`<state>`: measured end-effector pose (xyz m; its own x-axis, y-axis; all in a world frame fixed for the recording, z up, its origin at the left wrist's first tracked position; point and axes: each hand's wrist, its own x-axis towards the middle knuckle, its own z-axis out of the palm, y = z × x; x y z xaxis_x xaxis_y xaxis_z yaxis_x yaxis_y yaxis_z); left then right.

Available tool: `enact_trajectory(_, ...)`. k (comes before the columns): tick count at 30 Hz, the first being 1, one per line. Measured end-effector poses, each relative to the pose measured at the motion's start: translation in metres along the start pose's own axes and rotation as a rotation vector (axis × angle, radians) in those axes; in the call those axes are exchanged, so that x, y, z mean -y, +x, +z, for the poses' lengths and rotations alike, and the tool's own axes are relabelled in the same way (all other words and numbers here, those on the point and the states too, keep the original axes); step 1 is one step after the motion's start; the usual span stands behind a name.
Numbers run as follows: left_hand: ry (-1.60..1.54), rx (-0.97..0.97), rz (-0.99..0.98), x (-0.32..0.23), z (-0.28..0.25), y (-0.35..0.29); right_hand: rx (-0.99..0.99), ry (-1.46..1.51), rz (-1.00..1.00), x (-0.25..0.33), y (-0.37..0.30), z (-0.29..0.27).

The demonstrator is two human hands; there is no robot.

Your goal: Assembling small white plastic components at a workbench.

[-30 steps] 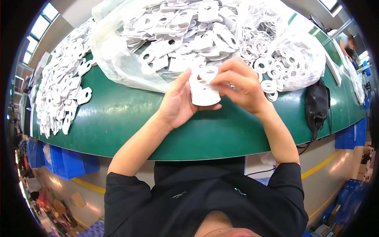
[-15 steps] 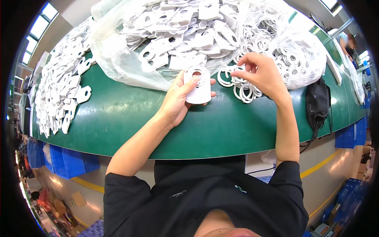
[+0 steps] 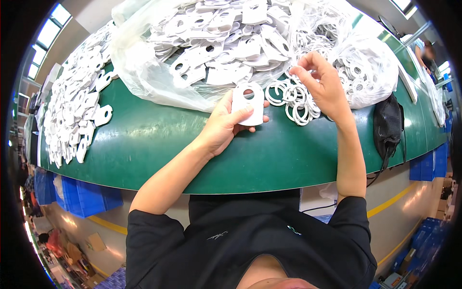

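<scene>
My left hand (image 3: 222, 124) is closed on a white flat plastic plate (image 3: 251, 111) with a rounded top and a round hole. The thumb lies across its front, and fingertips show past its right edge. Above the loose white rings (image 3: 299, 113) hangs my right hand (image 3: 327, 86), its fingers bent and the thumb near the index finger. Whether a ring is between those fingertips I cannot make out against the white behind them. Some of the rings overlap on the green table (image 3: 269, 159), just right of the held plate.
A clear plastic bag (image 3: 139, 82) heaped with white plates lies at the back. Another bag of rings (image 3: 368, 72) is at right, beside a black pouch (image 3: 388, 123). More plates (image 3: 72, 111) are piled at left. Blue bins (image 3: 89, 196) stand below the table edge. Another person (image 3: 426, 55) is far right.
My right hand has moved up and slightly right, away from the loose rings. The held plate has shifted a little right; the ring-like outline around its hole no longer shows.
</scene>
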<state>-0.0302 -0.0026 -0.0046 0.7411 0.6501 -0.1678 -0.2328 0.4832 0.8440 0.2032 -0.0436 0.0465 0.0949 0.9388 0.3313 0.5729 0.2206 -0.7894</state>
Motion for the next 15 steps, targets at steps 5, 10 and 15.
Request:
enact_trajectory(5, 0.088, 0.036, 0.051, 0.008, 0.002, 0.002, 0.301, 0.625, 0.103, 0.005, -0.006, 0.028)
enact_trajectory(10, 0.092, 0.162, 0.007, 0.008, 0.002, 0.002, 0.304, 0.573, 0.127, 0.004, -0.011, 0.047)
enact_trajectory(15, 0.087, 0.164, -0.030, 0.007, 0.008, -0.004, 0.265, 0.016, -0.081, 0.005, -0.011, 0.049)
